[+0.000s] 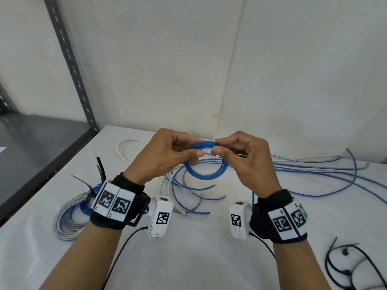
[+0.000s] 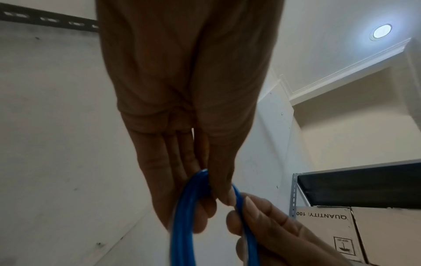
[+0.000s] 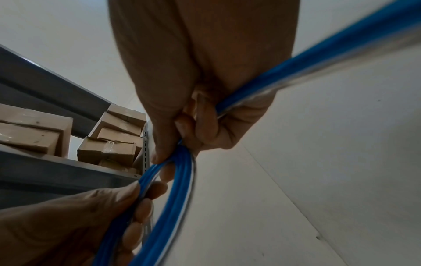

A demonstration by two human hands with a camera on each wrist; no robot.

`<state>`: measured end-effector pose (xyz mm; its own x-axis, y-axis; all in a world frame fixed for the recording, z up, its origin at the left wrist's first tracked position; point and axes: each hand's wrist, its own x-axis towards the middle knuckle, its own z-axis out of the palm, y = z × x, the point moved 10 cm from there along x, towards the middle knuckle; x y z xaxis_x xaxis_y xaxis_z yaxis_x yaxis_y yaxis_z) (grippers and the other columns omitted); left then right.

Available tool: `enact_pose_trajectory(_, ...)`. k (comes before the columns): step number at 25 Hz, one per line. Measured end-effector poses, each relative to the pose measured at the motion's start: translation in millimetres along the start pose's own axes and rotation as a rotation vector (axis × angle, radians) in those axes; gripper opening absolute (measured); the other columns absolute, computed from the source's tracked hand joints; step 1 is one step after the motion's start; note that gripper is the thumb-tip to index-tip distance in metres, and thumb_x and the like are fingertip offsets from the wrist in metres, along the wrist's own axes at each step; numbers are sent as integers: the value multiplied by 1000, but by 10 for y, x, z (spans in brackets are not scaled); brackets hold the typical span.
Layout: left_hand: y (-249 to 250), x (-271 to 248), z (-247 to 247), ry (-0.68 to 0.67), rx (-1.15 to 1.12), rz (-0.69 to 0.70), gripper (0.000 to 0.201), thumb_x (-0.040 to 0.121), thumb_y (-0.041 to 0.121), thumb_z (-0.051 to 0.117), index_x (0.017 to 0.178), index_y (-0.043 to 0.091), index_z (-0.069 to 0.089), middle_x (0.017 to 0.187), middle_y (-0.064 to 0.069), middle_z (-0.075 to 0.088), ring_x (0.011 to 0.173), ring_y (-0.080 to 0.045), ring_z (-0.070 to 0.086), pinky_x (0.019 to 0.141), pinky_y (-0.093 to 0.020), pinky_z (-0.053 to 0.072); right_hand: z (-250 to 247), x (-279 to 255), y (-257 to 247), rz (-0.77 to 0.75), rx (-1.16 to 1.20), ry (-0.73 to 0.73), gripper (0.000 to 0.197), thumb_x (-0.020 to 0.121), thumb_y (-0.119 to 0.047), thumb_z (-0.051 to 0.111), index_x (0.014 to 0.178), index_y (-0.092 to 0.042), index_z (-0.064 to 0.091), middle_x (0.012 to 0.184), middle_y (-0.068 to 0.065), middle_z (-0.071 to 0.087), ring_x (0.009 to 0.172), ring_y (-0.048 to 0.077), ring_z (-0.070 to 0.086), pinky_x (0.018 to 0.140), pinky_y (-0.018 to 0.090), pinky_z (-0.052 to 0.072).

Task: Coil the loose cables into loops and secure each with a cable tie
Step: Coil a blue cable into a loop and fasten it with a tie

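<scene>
A white table [image 1: 188, 258] stands in a corner of plain white walls, with a grey metal shelf [image 1: 31, 143] to its left. Above the table both hands hold up a small coil of blue cable [image 1: 204, 162] — several turns gathered into one ring. The left hand [image 1: 165, 151] has its fingers curled round the top left of the ring, thumb pressed against it; the right hand [image 1: 247, 158] pinches the top right, fingers curled too, the two thumbs almost touching. In the right wrist view the blue strands [image 3: 180, 189] pass through the curled right fingers [image 3: 200, 126], and one length runs off past the palm.

Under the ring more loose cables [image 1: 314, 170] — blue, white and clear — lie spread over the table and trail away to the right. By the left wrist sits a finished bundle [image 1: 69, 216] of blue and clear cable with black ties [image 1: 100, 170] sticking up from it. Spare black cable ties [image 1: 351, 266] lie at the near right edge.
</scene>
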<state>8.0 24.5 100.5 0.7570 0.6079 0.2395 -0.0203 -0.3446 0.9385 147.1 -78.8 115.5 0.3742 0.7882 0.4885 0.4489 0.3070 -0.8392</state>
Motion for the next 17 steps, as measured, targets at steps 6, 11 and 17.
enact_pose_trajectory(6,-41,-25,-52,24,15,-65,14,83,11,82,97,12,80,81,-17,76,76,-28,77,80,-46,63,23,7,47,13,-57,-84,8,94,-13,70,100,-16,75,91,0,79,92,18,76,88,50,58)
enact_pose_trajectory(11,-11,-30,-117,64,-91,-67,26,77,17,81,100,5,78,84,-16,77,74,-25,76,72,-35,63,26,1,25,21,23,-5,7,97,-14,66,101,-9,65,92,4,79,84,10,74,75,23,54)
enact_pose_trajectory(17,-57,-10,-255,186,-237,-51,30,76,20,78,101,4,76,84,-17,76,76,-26,76,70,-32,61,83,-12,20,68,87,-35,29,91,-19,72,120,-14,69,92,6,79,73,6,68,66,14,47)
